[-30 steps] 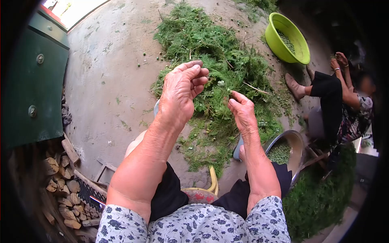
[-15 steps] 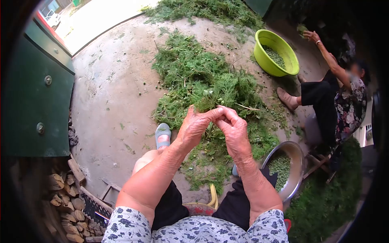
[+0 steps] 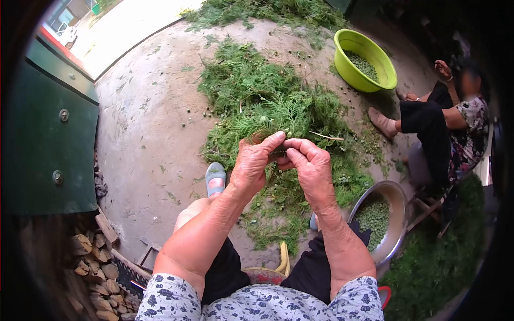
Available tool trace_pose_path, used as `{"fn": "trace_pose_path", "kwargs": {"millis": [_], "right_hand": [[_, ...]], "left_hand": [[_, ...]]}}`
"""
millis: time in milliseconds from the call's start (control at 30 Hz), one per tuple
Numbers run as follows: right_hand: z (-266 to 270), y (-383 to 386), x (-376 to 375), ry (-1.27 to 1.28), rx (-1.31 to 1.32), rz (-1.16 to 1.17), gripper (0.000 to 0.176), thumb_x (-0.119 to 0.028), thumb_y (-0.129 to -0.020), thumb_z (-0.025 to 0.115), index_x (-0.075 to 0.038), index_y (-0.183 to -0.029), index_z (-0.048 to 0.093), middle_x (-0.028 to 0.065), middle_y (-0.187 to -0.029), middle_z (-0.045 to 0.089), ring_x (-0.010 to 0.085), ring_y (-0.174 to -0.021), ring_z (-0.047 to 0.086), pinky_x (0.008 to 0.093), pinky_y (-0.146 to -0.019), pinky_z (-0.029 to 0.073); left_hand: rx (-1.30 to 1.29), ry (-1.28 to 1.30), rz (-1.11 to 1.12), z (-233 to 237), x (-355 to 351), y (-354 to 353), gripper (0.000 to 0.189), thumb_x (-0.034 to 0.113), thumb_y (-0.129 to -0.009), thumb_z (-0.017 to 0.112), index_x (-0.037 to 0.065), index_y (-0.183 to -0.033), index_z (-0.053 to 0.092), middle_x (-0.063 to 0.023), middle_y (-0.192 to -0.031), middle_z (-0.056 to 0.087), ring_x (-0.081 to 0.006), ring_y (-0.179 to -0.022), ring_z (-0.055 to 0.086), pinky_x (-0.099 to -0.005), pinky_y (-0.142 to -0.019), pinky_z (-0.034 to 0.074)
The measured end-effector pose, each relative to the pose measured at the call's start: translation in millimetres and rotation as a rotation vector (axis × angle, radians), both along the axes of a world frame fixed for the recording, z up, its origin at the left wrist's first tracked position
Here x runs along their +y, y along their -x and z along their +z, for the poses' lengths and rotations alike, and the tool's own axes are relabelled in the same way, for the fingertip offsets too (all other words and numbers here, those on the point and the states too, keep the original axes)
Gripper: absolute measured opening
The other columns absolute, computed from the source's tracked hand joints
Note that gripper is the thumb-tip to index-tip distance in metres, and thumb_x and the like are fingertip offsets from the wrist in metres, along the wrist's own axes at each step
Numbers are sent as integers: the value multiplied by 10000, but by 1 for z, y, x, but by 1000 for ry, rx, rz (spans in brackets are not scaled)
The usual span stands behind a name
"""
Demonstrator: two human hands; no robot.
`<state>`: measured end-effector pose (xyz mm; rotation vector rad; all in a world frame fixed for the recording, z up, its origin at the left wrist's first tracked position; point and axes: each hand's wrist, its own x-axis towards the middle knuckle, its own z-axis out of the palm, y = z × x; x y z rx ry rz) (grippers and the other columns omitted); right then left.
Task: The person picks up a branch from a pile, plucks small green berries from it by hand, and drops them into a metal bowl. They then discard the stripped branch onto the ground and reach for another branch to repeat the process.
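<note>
My left hand (image 3: 254, 160) is closed on a leafy green sprig (image 3: 265, 125), its thumb stretched toward the right. Close beside it, my right hand (image 3: 311, 168) has thumb and forefinger pinched near the sprig's small pale-green cones; what lies between those fingertips is too small to make out. Beneath both hands spreads a heap of green branches (image 3: 257, 80) on the concrete floor. A metal basin (image 3: 397, 214) holding small green cones (image 3: 373, 219) stands by my right knee.
A yellow-green tub (image 3: 348, 67) with green cones is at the upper right. Another person (image 3: 466, 123) sits at the right, one hand raised. Split firewood (image 3: 101, 273) lies lower left, below a dark green metal door (image 3: 48, 139). More branches (image 3: 267, 10) lie at the top.
My right hand's fingers have shifted slightly and the two thumbs have moved apart. The other person's raised arm has come down and in toward their body. The view has tilted slightly.
</note>
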<state>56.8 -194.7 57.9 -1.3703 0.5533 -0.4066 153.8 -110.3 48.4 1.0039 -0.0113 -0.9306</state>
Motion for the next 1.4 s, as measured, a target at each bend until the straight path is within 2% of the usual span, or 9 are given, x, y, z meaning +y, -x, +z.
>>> {"fn": "trace_pose_path", "kwargs": {"millis": [300, 500, 800, 900, 967, 1067, 1233, 1300, 1400], "right_hand": [[3, 1, -1, 188, 9, 21, 139, -25, -847, 522, 23, -951, 601, 55, -807, 607, 110, -650, 605, 230, -579, 496], [14, 3, -5, 394, 33, -227, 112, -26, -827, 575, 8, -931, 601, 52, -814, 582, 85, -574, 558, 211, -505, 449], [12, 3, -11, 216, 103, -195, 90, -36, -824, 576, 14, -898, 586, 27, -804, 535, 68, -540, 523, 204, -491, 426], [6, 3, -13, 327, 75, -191, 57, -42, -828, 573, 8, -856, 568, 38, -782, 524, 84, -518, 514, 219, -477, 418], [-1, 3, -19, 776, 85, -245, 45, -43, -832, 569, -3, -823, 551, 54, -769, 518, 101, -512, 512, 229, -472, 415], [-1, 4, -26, 1049, 39, -361, 45, -45, -832, 569, -11, -816, 545, 63, -766, 519, 117, -521, 519, 252, -476, 417], [35, 21, -35, 394, 16, -118, 80, -47, -800, 615, 8, -847, 581, 54, -759, 515, 97, -517, 504, 264, -485, 417], [38, 28, -46, 242, 34, 666, 102, -46, -774, 643, 5, -860, 618, 35, -714, 527, 80, -527, 509, 231, -493, 419], [27, 23, -32, 192, 15, 461, 92, -42, -770, 640, -4, -854, 639, 3, -658, 550, 75, -555, 531, 208, -512, 426]], "left_hand": [[30, 46, -59, -2, -1, -1, 111, 137, -797, 652, 55, -851, 600, -17, -758, 602, -102, -652, 564, -243, -562, 462], [-44, 45, -28, 9, -5, 4, 157, 122, -796, 650, 30, -916, 606, -30, -835, 621, -123, -763, 584, -250, -659, 473], [-126, 65, -99, 5, -5, 7, 147, 98, -792, 648, 35, -921, 618, -27, -839, 622, -119, -755, 579, -269, -663, 470], [-106, 43, -111, 4, -5, 4, 151, 83, -781, 653, 48, -921, 609, -22, -833, 616, -122, -740, 575, -273, -665, 475], [-90, 25, -137, 3, -4, 4, 164, 68, -779, 650, 59, -933, 598, -19, -839, 612, -128, -742, 573, -278, -683, 482], [-45, 19, -166, 4, -4, 6, 169, 66, -771, 661, 59, -928, 598, -20, -839, 613, -129, -734, 569, -278, -667, 472], [-1, -4, -63, 5, -3, 0, 137, 102, -767, 684, 57, -880, 621, -22, -800, 625, -120, -711, 576, -249, -631, 472], [14, -3, -52, 3, -5, 0, 132, 97, -771, 679, 54, -881, 620, -27, -803, 625, -124, -714, 578, -257, -641, 480], [24, 11, -78, 3, -5, 0, 127, 92, -775, 673, 51, -883, 620, -31, -808, 626, -124, -718, 578, -262, -648, 485]]}}
